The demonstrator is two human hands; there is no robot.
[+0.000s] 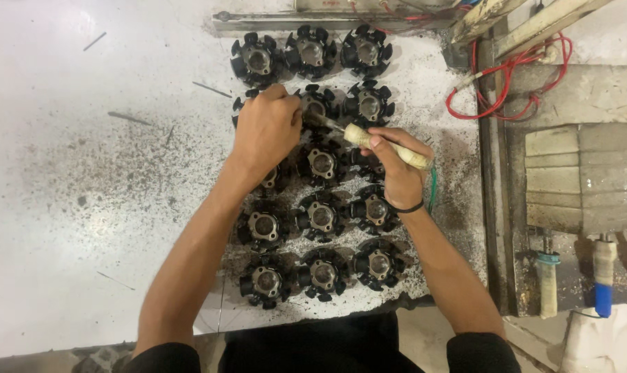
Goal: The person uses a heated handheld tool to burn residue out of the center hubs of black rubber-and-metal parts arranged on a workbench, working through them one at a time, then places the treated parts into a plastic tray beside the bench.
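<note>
Pale tape-wrapped tool with a thin metal tip [386, 145], centre of frame, tip aimed at a black star-shaped stator core with a grey metal hub [315, 105] in the second row. Right hand [400, 173] clamped around the tool's handle. Left hand [266, 131] closed over the neighbouring core, hiding most of it. Hands close, not touching. Other cores sit in rows of three on a speckled white worktable [64, 173]. Red wire loops [510, 86] upper right.
</note>
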